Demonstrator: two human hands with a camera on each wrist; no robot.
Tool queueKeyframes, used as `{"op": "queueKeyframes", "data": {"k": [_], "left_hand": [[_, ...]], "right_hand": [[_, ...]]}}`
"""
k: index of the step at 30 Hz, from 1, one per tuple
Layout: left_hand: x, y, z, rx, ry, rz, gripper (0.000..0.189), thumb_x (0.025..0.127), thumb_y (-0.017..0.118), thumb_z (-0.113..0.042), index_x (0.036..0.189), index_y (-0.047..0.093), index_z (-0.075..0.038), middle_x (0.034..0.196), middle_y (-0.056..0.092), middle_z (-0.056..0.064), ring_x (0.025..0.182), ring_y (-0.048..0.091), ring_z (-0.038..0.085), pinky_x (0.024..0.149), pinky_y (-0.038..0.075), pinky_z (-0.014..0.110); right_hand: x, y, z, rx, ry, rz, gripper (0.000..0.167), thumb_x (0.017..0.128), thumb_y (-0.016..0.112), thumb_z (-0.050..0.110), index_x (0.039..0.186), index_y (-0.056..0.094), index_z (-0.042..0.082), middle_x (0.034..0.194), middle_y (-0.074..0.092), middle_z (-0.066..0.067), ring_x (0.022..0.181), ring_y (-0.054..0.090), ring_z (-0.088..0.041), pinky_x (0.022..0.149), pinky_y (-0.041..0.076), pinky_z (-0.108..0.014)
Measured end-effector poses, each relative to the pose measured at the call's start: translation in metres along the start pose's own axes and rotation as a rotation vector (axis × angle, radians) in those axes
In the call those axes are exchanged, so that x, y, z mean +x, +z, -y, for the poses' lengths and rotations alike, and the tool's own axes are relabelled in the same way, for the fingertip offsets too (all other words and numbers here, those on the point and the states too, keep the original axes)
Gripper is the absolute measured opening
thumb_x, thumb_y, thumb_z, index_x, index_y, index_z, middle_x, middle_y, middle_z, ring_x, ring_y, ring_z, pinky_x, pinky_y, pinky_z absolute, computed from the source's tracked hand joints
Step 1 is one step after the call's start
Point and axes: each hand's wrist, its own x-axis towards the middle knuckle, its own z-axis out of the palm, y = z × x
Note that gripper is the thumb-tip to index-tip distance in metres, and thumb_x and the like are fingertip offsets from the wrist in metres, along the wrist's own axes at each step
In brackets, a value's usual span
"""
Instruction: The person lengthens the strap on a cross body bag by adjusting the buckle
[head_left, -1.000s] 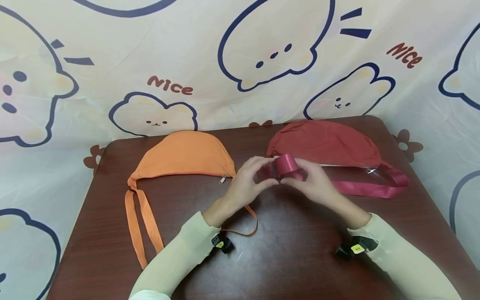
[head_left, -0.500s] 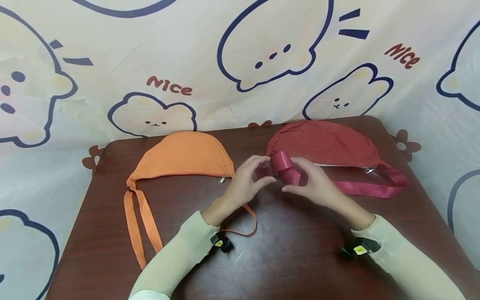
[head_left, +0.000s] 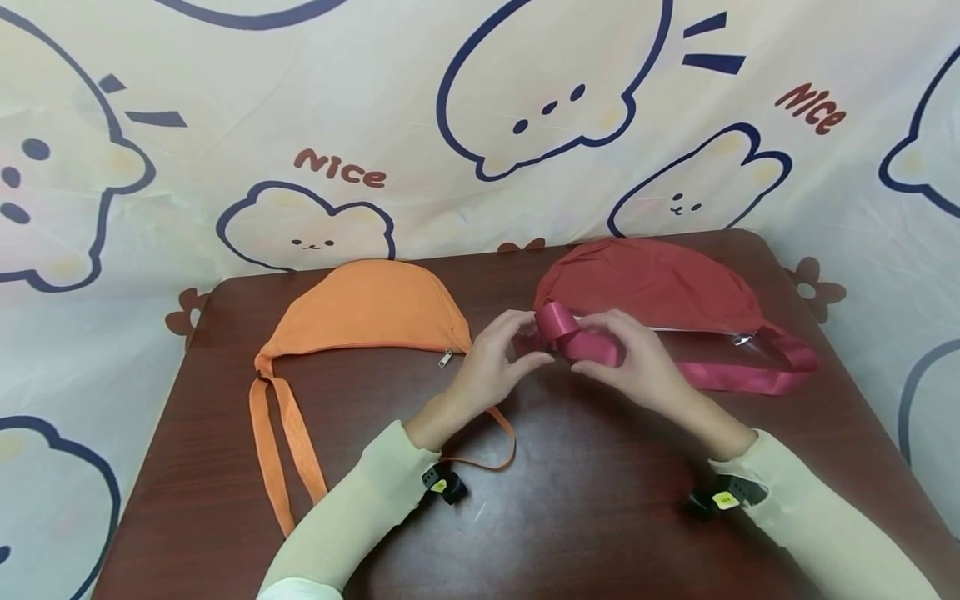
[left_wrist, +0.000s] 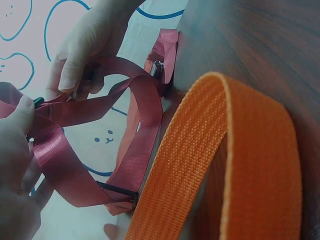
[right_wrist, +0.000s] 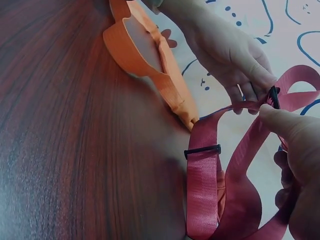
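Note:
A crimson strap of the red waist bag is looped between my two hands. My left hand pinches the strap beside a black buckle, between thumb and fingers. Close by, my right hand grips another part of the strap, its thumb and fingers curled toward it. In the left wrist view, the strap twists into several loops, and a black slider sits on a lower stretch. The bag lies behind my hands, its left lower edge partly hidden by them.
An orange waist bag lies on the left of the brown table. Its orange strap trails toward the front, and a thin orange loop passes near my left forearm. A cartoon-printed cloth hangs behind the table.
My right hand has shifted slightly right, away from my left. Between them, the raised loop of strap has moved left, and more strap now stretches toward my right hand. Both bags stay put.

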Motion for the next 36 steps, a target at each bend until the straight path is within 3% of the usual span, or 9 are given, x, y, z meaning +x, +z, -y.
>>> {"op": "queueKeyframes", "data": {"k": [9, 23, 36], "left_hand": [[0.002, 0.000, 0.002, -0.007, 0.015, -0.009, 0.051, 0.085, 0.084, -0.014, 0.129, 0.062, 0.001, 0.115, 0.064, 0.010, 0.104, 0.062, 0.020, 0.092, 0.053, 0.039], [0.003, -0.002, 0.002, -0.025, 0.027, -0.022, 0.051, 0.085, 0.083, -0.013, 0.130, 0.062, 0.000, 0.115, 0.064, 0.010, 0.105, 0.060, 0.020, 0.090, 0.052, 0.037], [0.003, -0.004, 0.001, -0.046, 0.028, -0.013, 0.052, 0.084, 0.084, -0.010, 0.130, 0.062, 0.000, 0.118, 0.064, 0.010, 0.107, 0.060, 0.020, 0.095, 0.051, 0.033]], "right_hand": [[-0.002, -0.010, -0.006, -0.010, -0.035, -0.019, 0.054, 0.076, 0.092, 0.017, 0.125, 0.070, 0.014, 0.113, 0.068, 0.003, 0.097, 0.059, -0.011, 0.076, 0.054, -0.026], [-0.017, -0.049, -0.009, -0.060, 0.029, -0.020, 0.051, 0.077, 0.092, 0.017, 0.124, 0.071, 0.026, 0.111, 0.067, 0.011, 0.096, 0.058, -0.007, 0.074, 0.051, -0.018], [-0.039, -0.086, -0.013, -0.144, 0.062, -0.028, 0.053, 0.074, 0.093, 0.010, 0.122, 0.073, 0.021, 0.110, 0.067, 0.012, 0.096, 0.057, -0.006, 0.076, 0.048, -0.012]]}}
